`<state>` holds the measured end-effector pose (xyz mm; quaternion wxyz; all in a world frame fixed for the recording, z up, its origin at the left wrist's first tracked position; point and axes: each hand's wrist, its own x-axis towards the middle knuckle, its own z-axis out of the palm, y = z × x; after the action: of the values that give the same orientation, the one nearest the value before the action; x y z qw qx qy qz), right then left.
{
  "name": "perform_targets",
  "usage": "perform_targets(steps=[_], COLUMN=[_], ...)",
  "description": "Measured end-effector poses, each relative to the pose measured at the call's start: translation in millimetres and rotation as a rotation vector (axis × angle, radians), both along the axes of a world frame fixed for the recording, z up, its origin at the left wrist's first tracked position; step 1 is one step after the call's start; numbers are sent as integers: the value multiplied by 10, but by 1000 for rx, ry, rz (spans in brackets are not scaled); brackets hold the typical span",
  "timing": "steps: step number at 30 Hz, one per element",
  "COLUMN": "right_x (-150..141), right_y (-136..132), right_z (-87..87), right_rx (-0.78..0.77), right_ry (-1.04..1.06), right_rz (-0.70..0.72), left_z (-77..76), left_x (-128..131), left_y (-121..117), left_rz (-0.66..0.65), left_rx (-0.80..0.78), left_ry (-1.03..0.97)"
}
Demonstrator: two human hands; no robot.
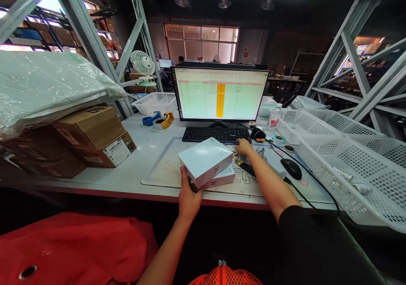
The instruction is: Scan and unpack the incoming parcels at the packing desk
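Note:
My left hand point(187, 192) grips the near corner of a white box point(205, 160) and holds it tilted above the desk mat point(158, 168). A second white box point(225, 177) lies flat under it. My right hand point(243, 146) reaches forward to the right end of the black keyboard point(215, 134), fingers curled down on the keys. The monitor point(220, 94) behind the keyboard shows a spreadsheet with an orange column.
Cardboard boxes point(95, 135) are stacked at the left under a plastic-wrapped bundle point(47, 86). White mesh baskets point(345, 158) line the right side. A black mouse point(292, 168), tape dispensers point(160, 120), a bottle point(273, 119) and a fan point(142, 65) stand around the desk. Red fabric point(72, 247) lies below.

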<state>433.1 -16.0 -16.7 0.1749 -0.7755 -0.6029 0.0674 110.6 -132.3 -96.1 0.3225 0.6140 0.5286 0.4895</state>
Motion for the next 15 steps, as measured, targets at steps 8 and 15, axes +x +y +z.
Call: perform_targets(steps=[8,15], right_x=[-190,-384], right_y=[354,170], right_z=[-270,27], right_rx=[74,115], right_ry=[103,434], right_rz=[-11,2], left_z=[12,89], left_x=[-201,-195], left_y=[45,42], left_rz=[-24,-113], left_rx=[-79,-141], left_ry=[69,27])
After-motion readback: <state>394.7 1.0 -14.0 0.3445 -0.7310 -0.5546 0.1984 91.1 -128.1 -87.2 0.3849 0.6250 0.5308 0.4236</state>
